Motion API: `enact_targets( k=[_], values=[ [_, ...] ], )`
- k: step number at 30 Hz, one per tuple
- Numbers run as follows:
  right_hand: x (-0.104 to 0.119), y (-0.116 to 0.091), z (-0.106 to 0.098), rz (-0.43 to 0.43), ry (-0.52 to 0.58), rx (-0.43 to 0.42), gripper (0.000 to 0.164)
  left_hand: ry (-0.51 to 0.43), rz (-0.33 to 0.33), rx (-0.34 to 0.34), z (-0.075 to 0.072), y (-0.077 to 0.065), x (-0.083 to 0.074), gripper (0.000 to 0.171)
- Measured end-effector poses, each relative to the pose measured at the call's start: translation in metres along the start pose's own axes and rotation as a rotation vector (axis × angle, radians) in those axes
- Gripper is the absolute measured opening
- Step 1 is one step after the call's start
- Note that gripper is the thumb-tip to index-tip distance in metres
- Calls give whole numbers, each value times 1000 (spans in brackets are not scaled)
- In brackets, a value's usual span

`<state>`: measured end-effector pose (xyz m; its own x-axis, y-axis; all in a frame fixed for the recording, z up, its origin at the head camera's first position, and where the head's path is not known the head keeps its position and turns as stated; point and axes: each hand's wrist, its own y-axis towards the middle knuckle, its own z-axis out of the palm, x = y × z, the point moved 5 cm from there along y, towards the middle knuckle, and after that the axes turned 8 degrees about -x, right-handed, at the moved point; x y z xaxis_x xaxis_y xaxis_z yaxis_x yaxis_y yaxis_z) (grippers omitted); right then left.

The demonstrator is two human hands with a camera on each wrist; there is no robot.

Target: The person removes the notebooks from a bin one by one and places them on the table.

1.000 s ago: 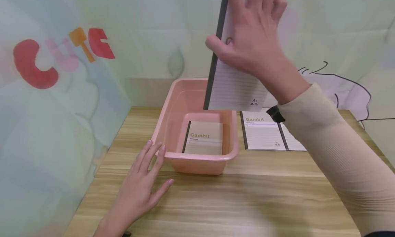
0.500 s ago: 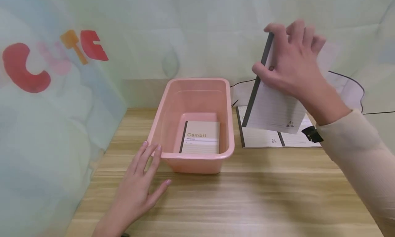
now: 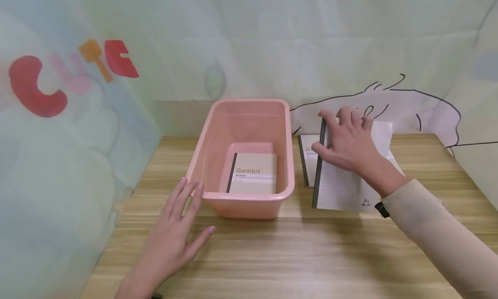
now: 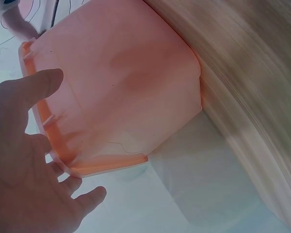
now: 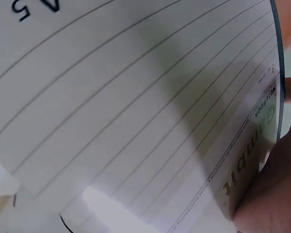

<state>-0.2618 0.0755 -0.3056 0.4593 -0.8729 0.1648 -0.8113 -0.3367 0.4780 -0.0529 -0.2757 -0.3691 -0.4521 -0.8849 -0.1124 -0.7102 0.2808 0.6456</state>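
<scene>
In the head view my right hand (image 3: 352, 145) grips a notebook (image 3: 342, 186) by its dark spine side, tilted above the table on the right. Its lined cover fills the right wrist view, where the thumb side of the hand shows at the right edge. Behind the held notebook lies another notebook (image 3: 308, 160), partly hidden by it. My left hand (image 3: 171, 234) rests its straight fingertips on the near left rim of a pink plastic basin (image 3: 245, 197). Inside the basin lies a notebook marked Gambit (image 3: 254, 173). The left wrist view shows the fingers along the basin's rim (image 4: 48, 121).
The wood-grain table (image 3: 249, 256) reaches back to a printed cloth backdrop (image 3: 249, 52). A side cloth (image 3: 58, 182) with coloured letters stands along the table's left edge. The basin's tall walls rise between the two hands.
My right hand has carried the notebook from above the basin to the right, then down and nearer, over the other notebooks. My left hand has stayed at the basin rim.
</scene>
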Motion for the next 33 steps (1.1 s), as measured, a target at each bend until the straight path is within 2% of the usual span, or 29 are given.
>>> enact_targets(
  k=[9,13,24,27,33],
  values=[
    [-4,-24,62,-36,14,209,69,17,-18,10,0,-6,3,84],
    [-8,-33,79,-47,7,251,68,14,-19,10,0,-7,2,84],
    [-14,-42,102,-50,12,278,68,-15,13,-61,-2,-4,-5,82],
    [-14,-43,105,-48,19,282,68,-18,18,-60,-1,-5,-6,82],
    [-18,-43,107,-83,61,312,79,-13,-16,3,-1,-6,-3,84]
  ],
)
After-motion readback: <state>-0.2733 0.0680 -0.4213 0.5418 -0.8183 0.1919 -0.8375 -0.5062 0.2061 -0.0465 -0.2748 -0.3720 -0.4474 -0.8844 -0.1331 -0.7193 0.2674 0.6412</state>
